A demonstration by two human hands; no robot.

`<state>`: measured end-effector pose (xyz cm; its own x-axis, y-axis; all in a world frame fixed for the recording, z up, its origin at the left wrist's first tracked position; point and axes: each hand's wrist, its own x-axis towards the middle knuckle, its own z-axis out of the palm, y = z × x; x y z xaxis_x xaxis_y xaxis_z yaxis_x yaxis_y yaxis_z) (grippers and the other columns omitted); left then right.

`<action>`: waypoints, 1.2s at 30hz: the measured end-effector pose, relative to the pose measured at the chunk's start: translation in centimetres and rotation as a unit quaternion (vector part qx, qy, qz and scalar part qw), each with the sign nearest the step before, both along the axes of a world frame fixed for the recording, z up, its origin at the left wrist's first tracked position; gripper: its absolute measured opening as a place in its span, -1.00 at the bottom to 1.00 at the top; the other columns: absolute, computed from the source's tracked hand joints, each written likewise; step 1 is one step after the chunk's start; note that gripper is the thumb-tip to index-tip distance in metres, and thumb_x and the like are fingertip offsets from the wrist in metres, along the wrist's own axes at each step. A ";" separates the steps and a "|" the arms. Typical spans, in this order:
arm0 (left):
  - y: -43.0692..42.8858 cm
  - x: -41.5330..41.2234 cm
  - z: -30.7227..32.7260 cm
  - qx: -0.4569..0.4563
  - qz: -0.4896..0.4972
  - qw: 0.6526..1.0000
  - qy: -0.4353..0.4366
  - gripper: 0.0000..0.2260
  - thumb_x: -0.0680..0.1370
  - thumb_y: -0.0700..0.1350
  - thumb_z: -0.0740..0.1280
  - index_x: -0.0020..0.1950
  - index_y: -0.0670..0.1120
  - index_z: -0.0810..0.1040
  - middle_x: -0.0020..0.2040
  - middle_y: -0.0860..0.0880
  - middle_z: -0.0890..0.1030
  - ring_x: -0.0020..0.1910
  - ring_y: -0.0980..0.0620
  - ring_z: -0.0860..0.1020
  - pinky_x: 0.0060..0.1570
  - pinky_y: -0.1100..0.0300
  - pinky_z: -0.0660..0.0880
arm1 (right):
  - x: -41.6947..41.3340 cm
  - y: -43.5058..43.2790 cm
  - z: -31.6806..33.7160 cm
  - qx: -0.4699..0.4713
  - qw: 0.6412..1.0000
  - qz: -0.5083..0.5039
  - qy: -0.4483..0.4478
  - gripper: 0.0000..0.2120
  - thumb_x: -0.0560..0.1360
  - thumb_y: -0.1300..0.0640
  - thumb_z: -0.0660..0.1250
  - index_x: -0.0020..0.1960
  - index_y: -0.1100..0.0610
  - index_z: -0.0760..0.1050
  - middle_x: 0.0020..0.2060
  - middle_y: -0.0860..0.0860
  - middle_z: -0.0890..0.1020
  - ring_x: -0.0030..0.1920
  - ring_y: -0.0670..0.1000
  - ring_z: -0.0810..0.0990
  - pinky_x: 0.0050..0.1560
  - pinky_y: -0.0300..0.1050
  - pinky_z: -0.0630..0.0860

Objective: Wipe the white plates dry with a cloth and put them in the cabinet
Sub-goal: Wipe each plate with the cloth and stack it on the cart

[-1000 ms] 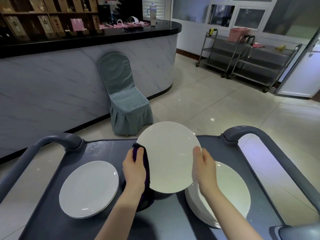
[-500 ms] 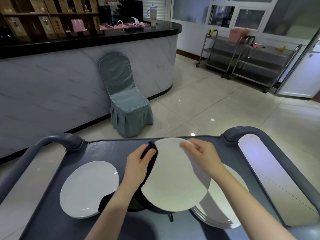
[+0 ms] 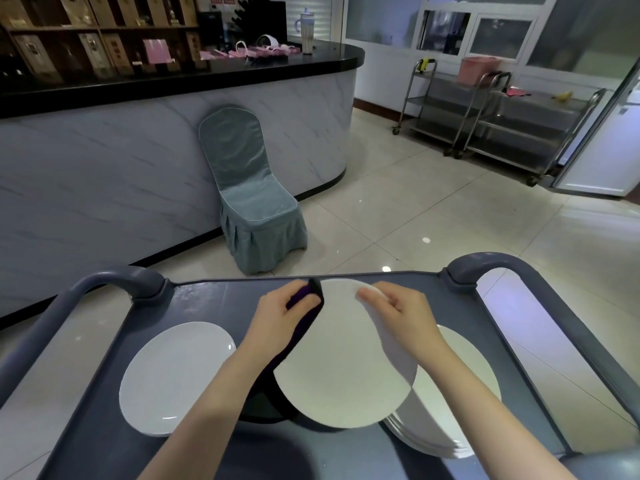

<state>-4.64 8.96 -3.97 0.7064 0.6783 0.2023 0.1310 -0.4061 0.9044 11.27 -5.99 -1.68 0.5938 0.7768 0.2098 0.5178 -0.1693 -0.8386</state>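
Over a grey cart (image 3: 214, 299), a white plate (image 3: 343, 368) was held tilted above the deck, between a single plate (image 3: 176, 372) lying to its left and a stack of plates (image 3: 460, 393) that its right edge overlapped. The left hand (image 3: 280, 317) gripped a purple cloth (image 3: 303, 296) against the plate's left rim; the right hand (image 3: 401, 313) pinched the far rim. The drying would likely go best with the right hand turning the plate while the cloth swept rim and both faces, clear of the stack below. A second earlier the plate had stood upright facing the camera, a hand on either side; it had since tipped flatter and lower. Beyond, a covered chair (image 3: 249, 192) stood against the counter (image 3: 138, 161)
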 end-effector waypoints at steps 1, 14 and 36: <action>0.0 -0.2 -0.1 -0.022 0.037 0.999 -0.015 -0.79 0.58 -0.10 0.36 -0.23 0.16 0.55 -0.30 0.16 0.61 -0.31 0.29 0.48 -0.24 0.43 0.42 | 0.2 0.0 0.1 0.015 0.999 -0.029 0.019 -0.57 0.57 0.00 0.38 -0.39 0.08 0.30 -0.45 -0.13 0.25 -0.39 -0.12 0.19 -0.39 -0.25 0.15; -3.3 0.8 -3.4 -0.305 0.359 0.877 -0.096 -0.88 0.62 -0.04 0.29 -0.01 -0.03 0.59 -0.07 -0.03 0.64 -0.03 -0.10 0.57 -0.02 0.05 0.54 | -3.9 1.7 -4.5 0.098 0.940 -0.221 0.239 -0.80 0.65 -0.01 0.18 -0.12 -0.04 0.49 -0.27 -0.22 0.62 -0.18 -0.05 0.56 -0.20 -0.20 0.45; 1.7 -0.6 0.0 -0.422 0.208 0.881 -0.037 -0.79 0.62 -0.12 0.27 -0.04 -0.24 0.58 -0.13 -0.17 0.63 -0.23 -0.11 0.60 -0.12 0.08 0.47 | -2.5 -1.9 -1.4 0.013 0.850 0.157 -0.502 -0.63 0.37 0.23 0.57 0.17 0.09 0.68 0.17 0.00 0.69 0.14 0.10 0.69 -0.05 -0.07 0.66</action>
